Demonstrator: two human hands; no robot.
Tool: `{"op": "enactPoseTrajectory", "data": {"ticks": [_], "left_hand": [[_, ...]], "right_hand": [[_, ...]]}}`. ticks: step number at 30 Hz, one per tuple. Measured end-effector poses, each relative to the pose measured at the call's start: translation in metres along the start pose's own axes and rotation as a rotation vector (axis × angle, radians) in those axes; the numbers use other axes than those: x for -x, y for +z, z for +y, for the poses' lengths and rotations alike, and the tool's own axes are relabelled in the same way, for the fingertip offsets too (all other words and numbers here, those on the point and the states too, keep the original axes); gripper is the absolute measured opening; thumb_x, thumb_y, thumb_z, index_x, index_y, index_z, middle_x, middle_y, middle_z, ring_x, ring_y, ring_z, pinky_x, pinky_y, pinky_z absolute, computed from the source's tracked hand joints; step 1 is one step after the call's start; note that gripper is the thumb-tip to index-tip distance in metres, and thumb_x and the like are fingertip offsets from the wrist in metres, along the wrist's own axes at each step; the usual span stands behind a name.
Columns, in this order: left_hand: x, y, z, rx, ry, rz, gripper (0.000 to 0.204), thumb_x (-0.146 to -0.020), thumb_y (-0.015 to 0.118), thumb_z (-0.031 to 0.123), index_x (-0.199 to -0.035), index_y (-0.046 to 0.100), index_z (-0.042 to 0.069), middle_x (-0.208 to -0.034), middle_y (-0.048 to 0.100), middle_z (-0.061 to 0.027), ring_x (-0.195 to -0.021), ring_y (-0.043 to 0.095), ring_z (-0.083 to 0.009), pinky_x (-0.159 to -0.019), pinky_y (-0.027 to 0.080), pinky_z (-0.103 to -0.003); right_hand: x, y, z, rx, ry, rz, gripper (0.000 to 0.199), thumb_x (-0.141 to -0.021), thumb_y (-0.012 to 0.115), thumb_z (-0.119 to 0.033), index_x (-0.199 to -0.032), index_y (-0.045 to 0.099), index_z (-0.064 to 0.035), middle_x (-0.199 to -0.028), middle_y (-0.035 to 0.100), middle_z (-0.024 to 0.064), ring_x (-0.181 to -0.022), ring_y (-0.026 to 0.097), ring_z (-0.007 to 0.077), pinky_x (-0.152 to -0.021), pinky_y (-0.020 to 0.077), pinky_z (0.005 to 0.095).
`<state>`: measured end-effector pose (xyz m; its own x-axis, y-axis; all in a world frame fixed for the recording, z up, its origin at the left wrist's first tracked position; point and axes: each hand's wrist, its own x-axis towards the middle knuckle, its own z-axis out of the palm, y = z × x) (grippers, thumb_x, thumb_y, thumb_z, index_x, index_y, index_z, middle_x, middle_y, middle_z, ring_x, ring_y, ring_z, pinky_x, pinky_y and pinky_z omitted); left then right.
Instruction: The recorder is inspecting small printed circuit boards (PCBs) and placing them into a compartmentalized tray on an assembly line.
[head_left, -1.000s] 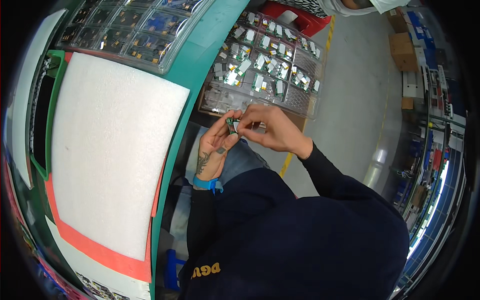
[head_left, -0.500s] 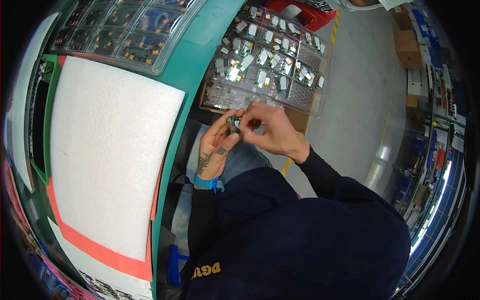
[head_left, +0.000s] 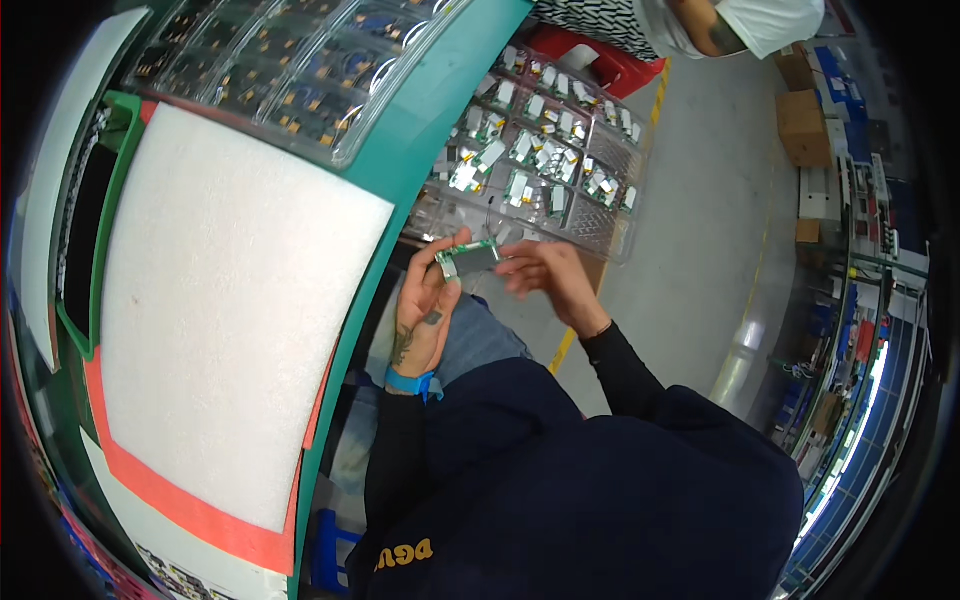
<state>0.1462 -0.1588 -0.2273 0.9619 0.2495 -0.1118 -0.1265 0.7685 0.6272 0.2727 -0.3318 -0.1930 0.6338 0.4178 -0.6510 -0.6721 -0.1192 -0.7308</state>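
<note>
My left hand (head_left: 428, 300), with a blue band at the wrist, grips a small green circuit board (head_left: 468, 260) by its left end, thumb below and fingers behind. A dark grey flat rectangle covers much of the board's face, and a pale piece shows near my thumb. Beside the board's right end is my right hand (head_left: 553, 277), its fingers slightly spread and somewhat blurred. I cannot tell whether its fingertips touch the board. Just beyond my hands lies a clear plastic tray (head_left: 597, 212) whose compartments hold several similar boards with white parts.
On the left, a green-topped table (head_left: 420, 135) carries a white foam sheet (head_left: 240, 300) over red sheeting. Another clear tray (head_left: 350, 150) of small dark parts sits at its far end. A person's arm (head_left: 705, 25) shows near a red seat (head_left: 625, 75). Cardboard boxes (head_left: 803, 130) stand right.
My right hand has drawn away to the right from the board and its fingers have opened. The board now lies lengthwise in view, turned in my left hand. The whole view has shifted slightly.
</note>
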Motion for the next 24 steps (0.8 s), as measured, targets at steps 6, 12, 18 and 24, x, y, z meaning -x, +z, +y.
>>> {"op": "enactPoseTrajectory", "data": {"ticks": [6,12,18,24], "left_hand": [[0.002,0.009,0.004,-0.126,-0.053,-0.065,0.060,-0.098,0.061,0.003,-0.153,0.038,0.001,-0.157,0.047,-0.0205,-0.141,0.049,-0.0289,-0.119,0.035,-0.036],[-0.003,0.008,0.008,0.026,-0.075,-0.080,0.056,-0.103,0.058,0.008,-0.154,0.036,-0.001,-0.152,0.050,-0.0244,-0.137,0.053,-0.0327,-0.117,0.041,-0.040],[-0.002,0.003,0.015,0.068,-0.148,-0.029,0.052,-0.106,0.054,0.012,-0.153,0.036,-0.003,-0.149,0.050,-0.0284,-0.133,0.056,-0.0372,-0.114,0.046,-0.044],[-0.002,-0.001,0.010,0.090,-0.151,0.026,0.051,-0.107,0.053,0.014,-0.152,0.037,-0.004,-0.147,0.050,-0.0288,-0.132,0.057,-0.0380,-0.112,0.048,-0.044]], "right_hand": [[0.001,0.018,-0.024,0.095,-0.098,0.063,0.021,-0.099,0.068,-0.015,-0.102,0.076,0.0043,-0.087,0.071,0.0068,-0.061,0.059,0.0095,-0.056,0.0509,0.0223],[-0.002,-0.005,-0.176,0.480,-0.785,0.284,0.022,-0.100,0.066,-0.017,-0.107,0.078,0.0005,-0.091,0.073,0.0049,-0.062,0.057,0.0097,-0.055,0.0508,0.0234],[-0.054,0.029,-0.365,0.830,-1.000,-0.067,0.030,-0.105,0.061,-0.024,-0.119,0.075,-0.0004,-0.102,0.065,0.0044,-0.074,0.055,0.0081,-0.063,0.0502,0.0207],[-0.144,0.046,-0.441,1.334,-0.755,-0.301,0.037,-0.105,0.061,-0.041,-0.113,0.080,-0.0099,-0.091,0.064,0.0039,-0.078,0.053,0.0060,-0.062,0.0486,0.0192]]}}
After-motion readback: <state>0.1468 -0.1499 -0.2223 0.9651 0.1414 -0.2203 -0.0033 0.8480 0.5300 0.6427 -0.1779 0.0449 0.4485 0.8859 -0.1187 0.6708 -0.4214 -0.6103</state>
